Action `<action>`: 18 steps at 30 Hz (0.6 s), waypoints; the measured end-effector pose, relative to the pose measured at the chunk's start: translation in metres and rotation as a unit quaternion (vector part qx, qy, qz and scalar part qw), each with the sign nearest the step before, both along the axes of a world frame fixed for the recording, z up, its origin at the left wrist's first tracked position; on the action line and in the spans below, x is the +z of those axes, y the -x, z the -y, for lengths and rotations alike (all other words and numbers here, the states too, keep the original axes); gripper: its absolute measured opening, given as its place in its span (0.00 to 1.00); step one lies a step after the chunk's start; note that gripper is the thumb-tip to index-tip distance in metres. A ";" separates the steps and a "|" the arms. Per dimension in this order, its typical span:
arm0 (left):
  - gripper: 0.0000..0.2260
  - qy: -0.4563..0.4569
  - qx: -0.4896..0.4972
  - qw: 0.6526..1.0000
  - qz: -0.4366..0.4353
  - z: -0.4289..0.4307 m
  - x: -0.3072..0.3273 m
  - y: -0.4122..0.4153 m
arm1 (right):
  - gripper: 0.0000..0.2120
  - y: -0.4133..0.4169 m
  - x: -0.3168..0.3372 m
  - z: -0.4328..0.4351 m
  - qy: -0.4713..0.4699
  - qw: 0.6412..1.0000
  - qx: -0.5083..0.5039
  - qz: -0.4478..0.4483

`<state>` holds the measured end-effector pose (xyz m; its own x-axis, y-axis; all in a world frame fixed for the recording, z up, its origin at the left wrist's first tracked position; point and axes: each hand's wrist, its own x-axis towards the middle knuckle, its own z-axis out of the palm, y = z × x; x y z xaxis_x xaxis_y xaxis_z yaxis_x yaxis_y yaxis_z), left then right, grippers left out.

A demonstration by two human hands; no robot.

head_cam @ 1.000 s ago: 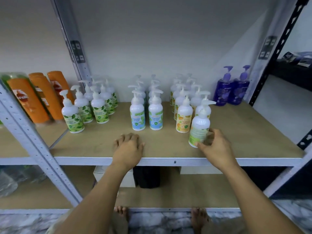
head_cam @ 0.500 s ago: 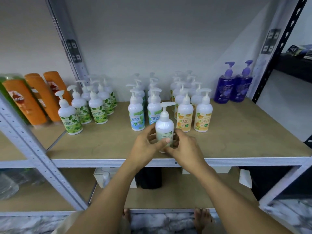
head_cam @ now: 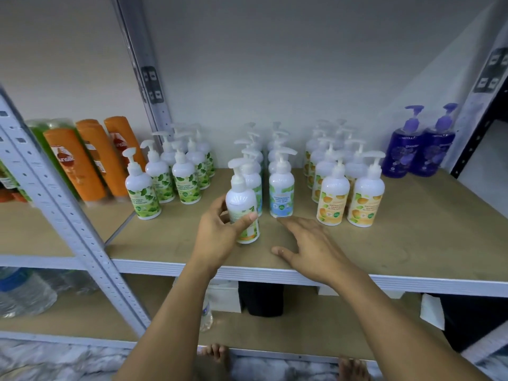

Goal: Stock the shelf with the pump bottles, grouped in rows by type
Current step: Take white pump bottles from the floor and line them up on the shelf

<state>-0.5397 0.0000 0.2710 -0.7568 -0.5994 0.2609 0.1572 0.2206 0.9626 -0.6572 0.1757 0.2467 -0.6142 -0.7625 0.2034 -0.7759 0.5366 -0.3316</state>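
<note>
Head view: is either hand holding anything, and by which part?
The left hand grips the white plastic pump bottle with a green-edged label round its body, thumb across the front. The right hand, fingers spread, holds nothing.

This looks like a shop's stockroom or a small shop's shelving bay. The shelf is a plain board on a slotted steel upright, storeroom racking. On it stand many identical white pump bottles in rows by label. Left of the shelf stand orange shampoo bottles; at its right back corner, two purple bottles; below it, water bottles.
</note>
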 end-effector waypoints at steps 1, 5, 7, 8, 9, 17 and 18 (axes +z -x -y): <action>0.20 0.007 0.010 1.000 -0.002 0.007 0.000 -0.003 | 0.35 0.002 -0.002 0.002 -0.011 1.000 -0.001 -0.007; 0.23 0.054 0.073 0.996 0.017 0.041 -0.010 -0.010 | 0.34 -0.001 -0.014 0.014 -0.038 0.998 -0.019 -0.041; 0.23 0.074 0.095 0.992 0.041 0.061 -0.016 -0.012 | 0.34 -0.005 -0.019 0.020 -0.036 0.996 -0.031 -0.070; 0.23 0.081 0.100 0.991 0.049 0.070 -0.018 -0.013 | 0.33 -0.008 -0.020 0.022 -0.033 0.996 -0.036 -0.081; 0.22 0.087 0.104 0.989 0.055 0.078 -0.018 -0.014 | 0.31 -0.009 -0.022 0.024 -0.030 0.995 -0.041 -0.088; 0.17 0.098 0.149 0.984 0.025 0.125 -0.012 -0.018 | 0.28 -0.009 -0.022 0.026 -0.044 0.992 -0.059 -0.106; 0.18 0.094 0.157 0.983 0.023 0.130 -0.013 -0.018 | 0.27 -0.009 -0.022 0.026 -0.045 0.991 -0.061 -0.109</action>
